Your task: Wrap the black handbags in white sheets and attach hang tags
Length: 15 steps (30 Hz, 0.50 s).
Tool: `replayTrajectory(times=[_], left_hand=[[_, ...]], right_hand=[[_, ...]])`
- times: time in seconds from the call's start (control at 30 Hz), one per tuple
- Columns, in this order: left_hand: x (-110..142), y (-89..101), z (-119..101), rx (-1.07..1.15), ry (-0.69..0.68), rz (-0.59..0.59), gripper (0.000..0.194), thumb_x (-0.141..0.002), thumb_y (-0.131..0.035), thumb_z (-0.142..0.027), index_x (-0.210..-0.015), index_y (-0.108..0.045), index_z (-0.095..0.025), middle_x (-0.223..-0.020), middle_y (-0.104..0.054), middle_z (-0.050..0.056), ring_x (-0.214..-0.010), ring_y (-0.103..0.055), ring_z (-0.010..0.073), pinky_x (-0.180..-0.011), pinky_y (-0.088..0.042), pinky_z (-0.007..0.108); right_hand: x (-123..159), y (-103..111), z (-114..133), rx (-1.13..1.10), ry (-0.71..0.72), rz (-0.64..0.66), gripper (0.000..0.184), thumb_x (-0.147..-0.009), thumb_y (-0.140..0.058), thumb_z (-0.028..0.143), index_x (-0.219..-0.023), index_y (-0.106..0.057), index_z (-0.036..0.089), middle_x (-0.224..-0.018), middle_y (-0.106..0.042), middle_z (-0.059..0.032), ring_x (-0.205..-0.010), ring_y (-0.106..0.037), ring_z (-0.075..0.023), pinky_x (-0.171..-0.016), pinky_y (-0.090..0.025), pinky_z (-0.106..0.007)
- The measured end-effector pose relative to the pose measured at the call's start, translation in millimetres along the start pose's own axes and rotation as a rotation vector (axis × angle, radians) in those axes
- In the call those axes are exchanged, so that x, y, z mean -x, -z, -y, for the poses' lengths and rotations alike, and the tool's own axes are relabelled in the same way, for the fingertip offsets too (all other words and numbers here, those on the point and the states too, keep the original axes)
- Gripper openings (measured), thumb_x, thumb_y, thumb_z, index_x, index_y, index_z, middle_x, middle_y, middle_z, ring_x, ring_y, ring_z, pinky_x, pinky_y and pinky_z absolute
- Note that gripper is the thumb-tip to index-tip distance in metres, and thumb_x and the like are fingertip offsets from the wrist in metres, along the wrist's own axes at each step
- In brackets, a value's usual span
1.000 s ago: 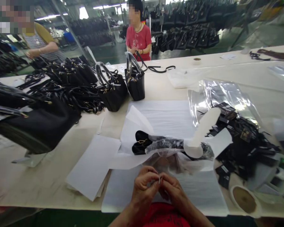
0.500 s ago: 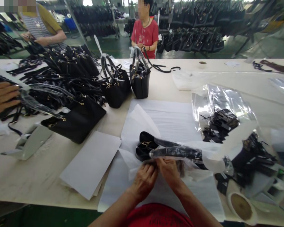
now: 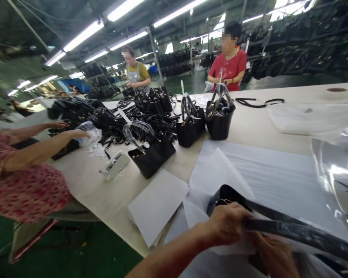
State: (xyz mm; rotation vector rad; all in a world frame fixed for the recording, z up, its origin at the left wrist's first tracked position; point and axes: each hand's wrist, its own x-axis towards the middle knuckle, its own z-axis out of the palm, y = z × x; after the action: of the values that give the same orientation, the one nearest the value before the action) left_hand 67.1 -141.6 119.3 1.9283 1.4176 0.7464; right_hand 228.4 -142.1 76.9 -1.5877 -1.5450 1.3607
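A black handbag (image 3: 224,193) lies on its side on white tissue paper (image 3: 281,170), its long handles (image 3: 295,233) wrapped in clear plastic. My left hand (image 3: 229,222) is closed at the bag's opening, by the base of the handles, over a gold-coloured clasp. My right hand (image 3: 274,253) is beneath the handles, against the side of the bag; its fingers are hidden. Crumpled tissue surrounds the bag. Left of the bag is a stack of white sheets (image 3: 159,204).
Three upright black handbags (image 3: 155,156) stand beyond the sheets, near a tape dispenser (image 3: 114,166). Piled black straps and bags (image 3: 150,116) lie farther left. A co-worker in a floral top (image 3: 31,185) reaches over the table at left. Clear plastic (image 3: 339,170) lies at right.
My hands have moved from a pinch on a small white piece to the handbag. A co-worker has set another handbag upright and let go. My view has swung left and up.
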Motion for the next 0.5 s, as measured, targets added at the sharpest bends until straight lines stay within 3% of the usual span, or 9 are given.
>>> replayTrajectory(times=[0.1,0.2,0.3,0.4,0.5], left_hand=[[-5,2.5,-1,-0.035,0.095,0.055,0.026,-0.08,-0.054,-0.011,-0.102,-0.067,-0.015,-0.099,-0.067,0.008,-0.093,-0.062,0.0202,-0.087,-0.051,0.031],[-8,7.5,-4,-0.018,0.169,0.079,0.02,-0.081,-0.054,-0.015,-0.094,-0.069,-0.016,-0.091,-0.066,0.007,-0.086,-0.061,0.0182,-0.082,-0.05,0.029],[-12,14.5,-7,0.082,0.259,0.112,0.013,-0.075,-0.058,-0.012,-0.079,-0.069,-0.016,-0.08,-0.063,0.003,-0.079,-0.057,0.017,-0.079,-0.047,0.029],[-14,22.3,-7,0.237,0.345,0.115,0.011,-0.067,-0.058,-0.007,-0.063,-0.063,-0.016,-0.066,-0.057,0.0,-0.07,-0.053,0.0149,-0.073,-0.044,0.027],[-15,28.9,-1,0.424,0.397,0.146,0.006,-0.067,-0.055,-0.012,-0.065,-0.059,-0.016,-0.056,-0.051,-0.002,-0.054,-0.047,0.0115,-0.055,-0.038,0.023]], right_hand=[[-9,5,-13,-0.024,-0.049,0.103,0.041,-0.061,-0.061,0.056,-0.046,-0.054,0.019,-0.049,-0.054,-0.0025,-0.048,-0.049,-0.0153,-0.042,-0.041,-0.024],[-12,2,-17,-0.023,-0.035,0.065,0.042,-0.064,-0.059,0.055,-0.044,-0.052,0.019,-0.045,-0.049,-0.001,-0.046,-0.045,-0.0133,-0.041,-0.038,-0.023],[-5,-3,-8,-0.027,-0.037,-0.018,0.044,-0.068,-0.055,0.054,-0.042,-0.049,0.019,-0.043,-0.046,-0.0003,-0.043,-0.041,-0.0119,-0.039,-0.033,-0.023],[4,-3,10,-0.037,-0.074,0.004,0.045,-0.067,-0.053,0.055,-0.04,-0.048,0.02,-0.04,-0.046,-0.001,-0.04,-0.041,-0.0125,-0.039,-0.03,-0.025],[6,-2,24,-0.056,-0.108,0.014,0.044,-0.065,-0.054,0.055,-0.041,-0.056,0.018,-0.042,-0.053,-0.0033,-0.041,-0.046,-0.0143,-0.04,-0.033,-0.026]])
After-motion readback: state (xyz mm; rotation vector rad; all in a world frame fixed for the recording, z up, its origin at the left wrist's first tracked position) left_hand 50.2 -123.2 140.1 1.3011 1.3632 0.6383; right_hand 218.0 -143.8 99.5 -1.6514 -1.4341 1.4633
